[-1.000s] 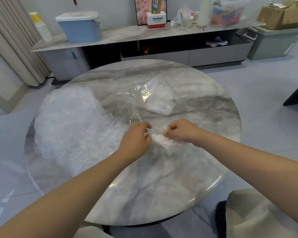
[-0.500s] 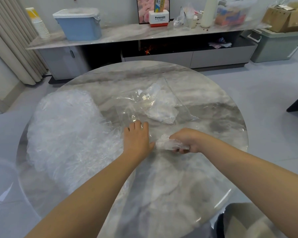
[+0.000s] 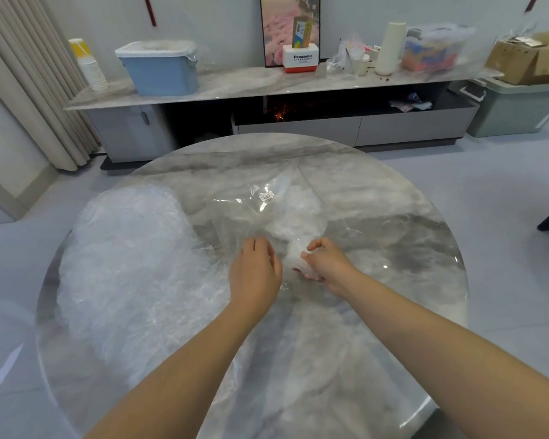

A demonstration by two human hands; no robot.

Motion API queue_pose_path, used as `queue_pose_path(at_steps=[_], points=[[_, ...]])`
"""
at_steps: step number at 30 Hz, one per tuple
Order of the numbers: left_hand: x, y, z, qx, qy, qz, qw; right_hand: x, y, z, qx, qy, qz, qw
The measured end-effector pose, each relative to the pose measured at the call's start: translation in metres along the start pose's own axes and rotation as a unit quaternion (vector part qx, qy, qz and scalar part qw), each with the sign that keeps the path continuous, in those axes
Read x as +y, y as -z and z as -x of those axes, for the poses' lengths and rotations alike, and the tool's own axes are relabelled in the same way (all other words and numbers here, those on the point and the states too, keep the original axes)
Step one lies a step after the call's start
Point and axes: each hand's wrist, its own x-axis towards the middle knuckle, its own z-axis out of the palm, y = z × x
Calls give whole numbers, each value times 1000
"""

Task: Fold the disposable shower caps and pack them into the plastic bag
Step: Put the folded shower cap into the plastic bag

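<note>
A folded shower cap [image 3: 293, 259] sits at the mouth of the plastic bag [image 3: 286, 213] mid-desk, pinched by the right hand [image 3: 327, 264]. The left hand [image 3: 255, 274], fingers curled, grips the bag's edge. A heap of loose caps [image 3: 130, 258] lies left on the round desk [image 3: 393, 312].

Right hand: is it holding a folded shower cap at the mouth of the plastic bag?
Yes, the right hand grips a folded shower cap at the near opening of the plastic bag.

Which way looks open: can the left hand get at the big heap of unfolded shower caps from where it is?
Probably yes. The left hand sits right beside the heap of unfolded shower caps on the table, with nothing between them.
</note>
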Motion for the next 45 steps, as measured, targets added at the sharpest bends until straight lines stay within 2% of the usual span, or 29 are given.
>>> queue_pose_path(at_steps=[3,6,8,10,12,16,18,23,27,31,34,36,41,45], points=[[0,2,4,-25,-9,14,1000,0,-5,-16,6,65,19,998],[-3,1,9,-37,-36,-17,999,2,-13,-32,18,159,107,981],[-7,0,11,-19,-98,-58,993,6,-20,-41,31,225,211,951],[-15,1,10,-12,-117,-113,987,13,-26,-53,45,260,342,902],[-22,-1,12,-6,-138,-123,983,16,-28,-63,68,251,422,869],[-34,-5,16,-12,-206,-123,971,14,-38,-85,126,242,505,819],[-39,-8,17,-13,-226,-121,966,10,-45,-94,162,245,513,806],[-42,-12,22,-66,-230,-128,963,2,-56,-109,205,239,484,816],[-41,-12,17,-45,-224,-133,964,-6,-59,-120,215,241,495,806],[-44,-13,17,-45,-223,-147,963,-6,-61,-120,174,238,526,797],[-45,-12,19,-35,-231,-156,960,0,-56,-105,123,241,499,823],[-45,-12,20,-30,-230,-158,960,4,-50,-89,103,245,494,828],[-51,-26,22,-48,-151,-195,968,14,-39,-72,160,277,558,765],[-61,-38,24,-85,-153,-206,963,23,-36,-82,166,299,563,753]])
